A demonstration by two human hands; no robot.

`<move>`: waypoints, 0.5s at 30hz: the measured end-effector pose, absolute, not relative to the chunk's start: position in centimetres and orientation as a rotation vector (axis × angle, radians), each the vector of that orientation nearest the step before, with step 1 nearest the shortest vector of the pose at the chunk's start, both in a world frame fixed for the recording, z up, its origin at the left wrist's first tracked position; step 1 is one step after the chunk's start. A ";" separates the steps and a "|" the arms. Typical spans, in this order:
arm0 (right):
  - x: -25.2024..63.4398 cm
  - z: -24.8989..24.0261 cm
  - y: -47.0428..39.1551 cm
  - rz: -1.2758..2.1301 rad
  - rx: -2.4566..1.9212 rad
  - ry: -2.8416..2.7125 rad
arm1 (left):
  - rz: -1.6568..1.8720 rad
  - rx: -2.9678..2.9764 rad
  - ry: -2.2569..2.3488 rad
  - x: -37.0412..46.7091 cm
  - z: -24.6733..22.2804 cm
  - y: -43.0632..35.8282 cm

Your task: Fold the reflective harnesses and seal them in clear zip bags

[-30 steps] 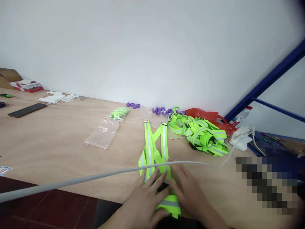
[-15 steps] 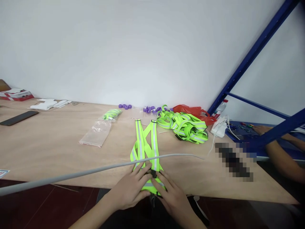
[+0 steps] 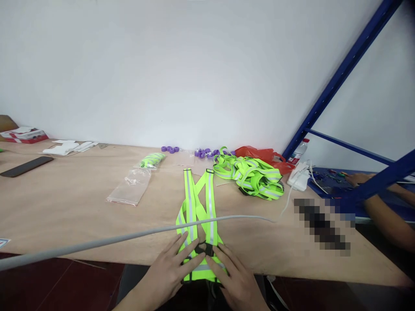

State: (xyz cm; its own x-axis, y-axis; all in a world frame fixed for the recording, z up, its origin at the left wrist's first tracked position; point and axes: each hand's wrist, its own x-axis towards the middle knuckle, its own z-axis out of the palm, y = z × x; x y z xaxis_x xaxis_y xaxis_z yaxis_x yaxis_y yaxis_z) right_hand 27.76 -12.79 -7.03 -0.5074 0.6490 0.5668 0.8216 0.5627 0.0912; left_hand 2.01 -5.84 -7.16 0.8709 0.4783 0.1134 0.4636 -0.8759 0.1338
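Observation:
A neon yellow-green reflective strap vest (image 3: 210, 201) with silver stripes lies on the table, its two long straps pointing away from me and one strap crossing between them. On the left side of its lower end rests my left hand (image 3: 170, 265), fingers spread. My right hand (image 3: 232, 270) lies on the right side of that end, its fingers stretched out flat. Between my fingertips a black piece of the vest shows. The wide bottom band reaches the table's front edge, partly covered by my hands. A grey cable (image 3: 129, 235) passes across the view in front of the straps.
Behind lie a heap of similar vests (image 3: 259, 177), a red plastic bag (image 3: 259, 152), purple rolls (image 3: 207, 153), a bagged vest (image 3: 152, 160) and a clear bag (image 3: 131, 185). At right are a bottle (image 3: 298, 151), a blue frame (image 3: 343, 71) and another person's arm (image 3: 385, 220).
My hands have moved slightly apart, my left hand outward. More of the black piece and the bottom band shows between them. The whole view has shifted slightly.

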 end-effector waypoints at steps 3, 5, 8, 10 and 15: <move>27.8 -7.0 -12.8 -0.507 -1.131 -2.320 | 0.305 2.968 0.716 1.9 -7.4 -5.9; 27.9 -7.0 -12.8 -0.514 -1.105 -2.315 | 0.352 2.970 0.693 1.8 -7.4 -6.0; 28.2 -6.9 -12.8 -0.445 -1.098 -2.325 | 0.390 2.957 0.675 1.7 -7.3 -6.0; 28.4 -6.8 -12.7 -0.371 -1.094 -2.319 | 0.406 2.952 0.677 1.6 -7.0 -5.9; 28.6 -5.9 -12.2 -0.168 -1.084 -2.291 | 0.422 2.927 0.618 1.7 -5.7 -5.0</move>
State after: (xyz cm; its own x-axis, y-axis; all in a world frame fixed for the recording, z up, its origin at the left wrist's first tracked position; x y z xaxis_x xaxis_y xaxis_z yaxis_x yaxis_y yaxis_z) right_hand 28.59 -12.16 -5.93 -0.4925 0.6647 0.5617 0.7394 0.6600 -0.1327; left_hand 1.67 -4.97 -5.65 0.8777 0.4119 0.2451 0.3782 -0.9093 0.1737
